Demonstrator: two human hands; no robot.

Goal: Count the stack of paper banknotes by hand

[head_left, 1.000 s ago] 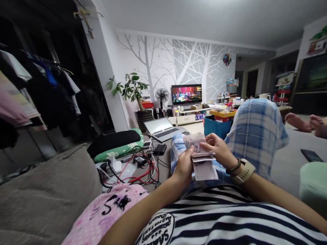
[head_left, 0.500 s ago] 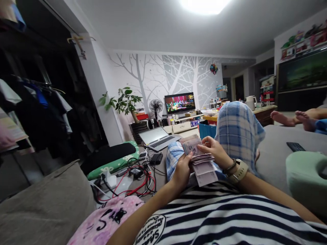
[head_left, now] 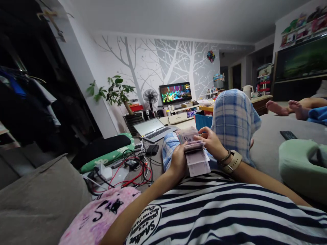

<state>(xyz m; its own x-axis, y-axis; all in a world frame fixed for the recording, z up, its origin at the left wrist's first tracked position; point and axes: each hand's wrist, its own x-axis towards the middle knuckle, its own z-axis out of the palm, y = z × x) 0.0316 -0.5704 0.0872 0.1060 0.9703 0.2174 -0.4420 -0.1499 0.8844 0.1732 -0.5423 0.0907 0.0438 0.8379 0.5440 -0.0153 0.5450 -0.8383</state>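
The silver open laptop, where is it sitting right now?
In the head view the silver open laptop sits left of centre, in front of the potted green plant, just beyond the tangle of red and black cables and left of the wad of banknotes.

banknotes (head_left: 192, 149) partly hidden, print unreadable

Both forearms reach forward over striped shirt (head_left: 217, 214), hands meeting above it. Left hand (head_left: 178, 163) curled, thumb up, gripping. Right hand (head_left: 211, 143) bent at wrist, fingers pinching just beyond left hand.
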